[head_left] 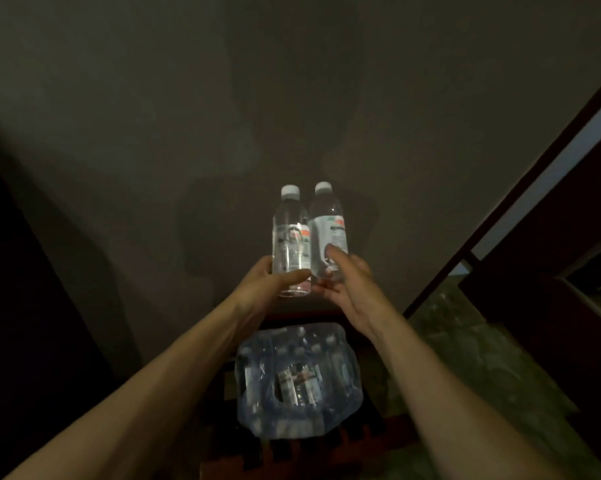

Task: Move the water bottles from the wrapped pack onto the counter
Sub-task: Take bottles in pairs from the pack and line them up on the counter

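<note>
Nearest the camera, one wrapped pack (297,381) of water bottles sat on a dark slatted surface (292,452), its film torn open on top. Beyond it, two bottles were held upright, touching: the left hand (268,282) gripped the left bottle (291,242), the right hand (347,282) gripped the right bottle (328,233). Label print was illegible. Behind stood a grey wall (292,81).

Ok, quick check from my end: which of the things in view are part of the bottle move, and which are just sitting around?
Part of the job:
- left bottle, gripped by the left hand
- right bottle, gripped by the right hand
- wrapped pack, torn open, more bottles inside
- counter, dim edge under the bottles

Just lying about:
- dark slatted stand under the pack
- mottled floor
</note>
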`<action>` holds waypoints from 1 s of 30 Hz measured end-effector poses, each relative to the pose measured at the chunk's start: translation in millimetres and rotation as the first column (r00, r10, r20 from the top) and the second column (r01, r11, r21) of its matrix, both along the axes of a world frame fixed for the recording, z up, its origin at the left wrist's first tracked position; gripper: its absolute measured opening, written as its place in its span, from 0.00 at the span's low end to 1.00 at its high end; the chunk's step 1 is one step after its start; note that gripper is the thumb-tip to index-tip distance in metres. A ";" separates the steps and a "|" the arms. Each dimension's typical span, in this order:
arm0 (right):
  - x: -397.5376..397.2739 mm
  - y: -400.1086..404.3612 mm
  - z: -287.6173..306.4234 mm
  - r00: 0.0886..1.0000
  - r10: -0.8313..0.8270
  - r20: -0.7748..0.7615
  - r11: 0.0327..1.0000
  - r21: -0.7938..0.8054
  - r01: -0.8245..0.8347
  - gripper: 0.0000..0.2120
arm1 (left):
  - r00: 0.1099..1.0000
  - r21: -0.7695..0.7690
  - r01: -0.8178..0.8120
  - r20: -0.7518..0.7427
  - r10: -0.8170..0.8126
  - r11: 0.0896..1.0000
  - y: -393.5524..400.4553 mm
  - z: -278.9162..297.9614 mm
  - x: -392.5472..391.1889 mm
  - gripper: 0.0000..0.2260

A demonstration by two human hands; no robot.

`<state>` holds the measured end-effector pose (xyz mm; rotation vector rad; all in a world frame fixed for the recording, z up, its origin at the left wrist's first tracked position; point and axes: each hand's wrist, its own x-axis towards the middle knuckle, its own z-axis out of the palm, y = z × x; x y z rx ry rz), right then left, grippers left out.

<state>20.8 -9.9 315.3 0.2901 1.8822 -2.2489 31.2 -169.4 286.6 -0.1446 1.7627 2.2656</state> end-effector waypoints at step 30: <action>137.8 -245.3 135.5 0.776 0.342 -0.530 0.899 -0.054 -0.434 0.17 | 0.814 -0.091 -0.387 -0.501 0.294 0.917 -242.5 173.0 182.4 0.25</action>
